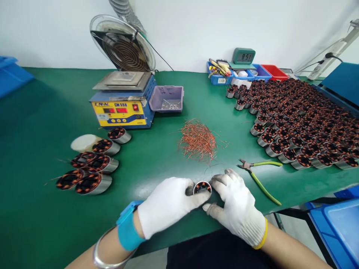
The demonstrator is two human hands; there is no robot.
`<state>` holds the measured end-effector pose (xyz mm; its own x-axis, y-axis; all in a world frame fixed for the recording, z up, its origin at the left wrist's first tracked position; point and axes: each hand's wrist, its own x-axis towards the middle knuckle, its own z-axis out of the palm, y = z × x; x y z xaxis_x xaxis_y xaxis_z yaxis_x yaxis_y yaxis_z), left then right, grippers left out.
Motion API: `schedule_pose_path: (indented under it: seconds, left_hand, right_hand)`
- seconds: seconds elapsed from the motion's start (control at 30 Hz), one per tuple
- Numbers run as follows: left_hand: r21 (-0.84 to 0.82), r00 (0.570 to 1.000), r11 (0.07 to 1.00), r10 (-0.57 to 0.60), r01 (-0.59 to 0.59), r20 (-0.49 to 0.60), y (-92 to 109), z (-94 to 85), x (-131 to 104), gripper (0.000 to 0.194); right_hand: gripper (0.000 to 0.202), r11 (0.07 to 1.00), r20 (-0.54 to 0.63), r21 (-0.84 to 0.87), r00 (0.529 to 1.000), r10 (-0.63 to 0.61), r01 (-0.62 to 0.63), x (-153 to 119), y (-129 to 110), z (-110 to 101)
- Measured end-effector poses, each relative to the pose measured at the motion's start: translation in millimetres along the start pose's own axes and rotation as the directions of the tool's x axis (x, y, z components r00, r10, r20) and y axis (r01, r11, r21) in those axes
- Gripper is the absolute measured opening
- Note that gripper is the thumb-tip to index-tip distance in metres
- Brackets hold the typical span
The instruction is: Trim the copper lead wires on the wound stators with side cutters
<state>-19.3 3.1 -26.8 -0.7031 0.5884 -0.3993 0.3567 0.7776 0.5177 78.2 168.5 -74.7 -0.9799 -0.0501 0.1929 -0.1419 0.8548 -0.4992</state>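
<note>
Both hands are down at the near edge: left hand (168, 203) is mostly closed, thumb and fingers pinching one wound motor stator (202, 182), while the right hand (238, 205) is half open beside it, fingers loosely curled with nothing gripped that I can see, and I can't tell whether its fingertips touch the metal ring. Looks like one hand steadies so the other has room to work. Biggest thing around is the green-topped table (140, 149), then the big spread of wound stators (303, 123) on the right, packed close with their wires up, probably to save space and protect the leads. The CM 558 unit (123, 112) sits toward the back left, likely so its top stays away from the sleeves. A smaller cluster of stators (97, 184) is left of the hands, I'd guess to keep it separate from the big batch. Green-handled side cutters (247, 166) lie splayed just right of the right hand, handy for a quick grab imo. Copper wire offcuts (198, 140) are heaped ahead of the hands, presumably to leave the working spot uncluttered.
</note>
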Motion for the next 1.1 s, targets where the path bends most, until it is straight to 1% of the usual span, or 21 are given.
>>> schedule_pose_path:
  seconds: [0.13,0.2,0.27,0.33,0.37,0.43,0.47,0.5,0.53,0.57,0.63,0.67,0.7,0.73,0.8,0.87,0.93,0.97,1.03,1.07,1.1]
  left_hand:
    - [-0.303,0.999,0.953,-0.015,0.000,-0.050,-7.0,-3.7,6.5,0.032]
    - [-0.470,0.999,0.883,0.004,-0.023,-0.041,-8.1,-1.1,10.0,0.022]
    - [-0.579,1.000,0.815,0.005,-0.019,-0.025,-7.8,3.8,12.3,0.019]
    - [-0.665,0.999,0.746,-0.048,0.022,-0.021,-7.3,9.1,14.0,0.020]
    - [-0.723,0.995,0.690,-0.088,0.025,-0.050,-7.6,11.1,14.8,0.021]
    - [-0.848,0.957,0.527,-0.213,-0.055,-0.195,-9.9,12.0,16.4,0.020]
    - [-0.884,0.913,0.448,-0.290,-0.135,-0.287,-11.8,10.4,17.1,0.020]
    - [-0.894,0.867,0.399,-0.350,-0.204,-0.354,-14.0,7.7,17.6,0.020]
    - [-0.894,0.850,0.386,-0.370,-0.226,-0.374,-15.9,4.3,17.7,0.022]
    - [-0.893,0.875,0.412,-0.348,-0.181,-0.338,-17.2,0.7,17.5,0.025]
    - [-0.838,0.967,0.545,-0.224,0.021,-0.122,-16.0,-3.9,16.2,0.031]
    - [-0.782,0.986,0.615,-0.165,0.100,-0.004,-13.4,-3.8,15.4,0.033]
    - [-0.736,0.990,0.664,-0.125,0.134,0.067,-9.8,-2.0,14.8,0.033]
    - [-0.712,0.992,0.691,-0.102,0.129,0.080,-5.7,1.4,14.4,0.032]
    - [-0.706,0.997,0.707,-0.078,0.044,-0.015,1.4,10.4,14.5,0.025]
    - [-0.705,0.990,0.708,-0.082,-0.020,-0.111,3.1,16.9,15.3,0.025]
    - [-0.727,0.966,0.686,-0.166,-0.032,-0.199,-1.8,16.2,16.1,0.027]
    - [-0.755,0.931,0.654,-0.242,-0.051,-0.272,-5.9,13.0,16.5,0.025]
    - [-0.798,0.813,0.589,-0.398,-0.129,-0.425,-14.4,3.7,17.2,0.023]
    - [-0.797,0.776,0.582,-0.426,-0.159,-0.465,-17.3,-0.6,17.6,0.023]
    - [-0.784,0.787,0.600,-0.402,-0.160,-0.468,-18.6,-3.3,17.9,0.025]
  right_hand:
    - [0.060,0.998,0.056,0.014,0.997,0.053,-0.054,5.6,-0.2,-6.1]
    - [0.062,0.996,0.050,0.004,0.995,0.086,-0.087,11.4,-5.2,-3.6]
    - [0.061,0.994,0.032,-0.011,0.994,0.108,-0.108,17.5,-10.1,0.8]
    - [0.057,0.993,0.031,-0.025,0.993,0.117,-0.117,21.3,-12.6,4.0]
    - [0.055,0.994,0.037,-0.024,0.993,0.111,-0.111,21.9,-12.6,4.6]
    - [0.053,0.997,0.053,0.007,0.995,0.082,-0.082,20.6,-10.9,3.9]
    - [0.053,0.997,0.057,0.032,0.996,0.068,-0.070,19.4,-9.5,2.8]
    - [0.053,0.996,0.061,0.058,0.996,0.059,-0.062,18.4,-7.9,1.4]
    - [0.052,0.995,0.071,0.079,0.996,0.056,-0.061,17.7,-6.4,-0.1]
    - [0.051,0.994,0.086,0.091,0.995,0.058,-0.066,17.6,-4.9,-1.7]
    - [0.048,0.992,0.129,0.099,0.990,0.061,-0.074,19.0,-2.3,-4.7]
    - [0.047,0.992,0.151,0.099,0.987,0.059,-0.074,20.2,-1.3,-6.0]
    - [0.047,0.992,0.171,0.099,0.984,0.055,-0.073,21.4,-0.5,-7.1]
    - [0.048,0.992,0.189,0.100,0.981,0.050,-0.070,22.5,0.2,-8.0]
    - [0.048,0.993,0.211,0.104,0.977,0.036,-0.059,23.8,1.3,-9.0]
    - [0.047,0.993,0.221,0.109,0.975,0.014,-0.039,23.9,1.9,-9.3]
    - [0.046,0.992,0.225,0.120,0.974,0.001,-0.029,23.2,2.2,-9.5]
    - [0.047,0.991,0.229,0.128,0.973,0.000,-0.030,22.8,2.1,-9.6]
    - [0.051,0.989,0.237,0.142,0.971,0.007,-0.042,22.0,1.8,-9.9]
    - [0.052,0.988,0.238,0.145,0.971,0.011,-0.047,21.6,1.7,-9.9]
    - [0.053,0.988,0.237,0.145,0.971,0.012,-0.047,21.4,1.5,-9.8]
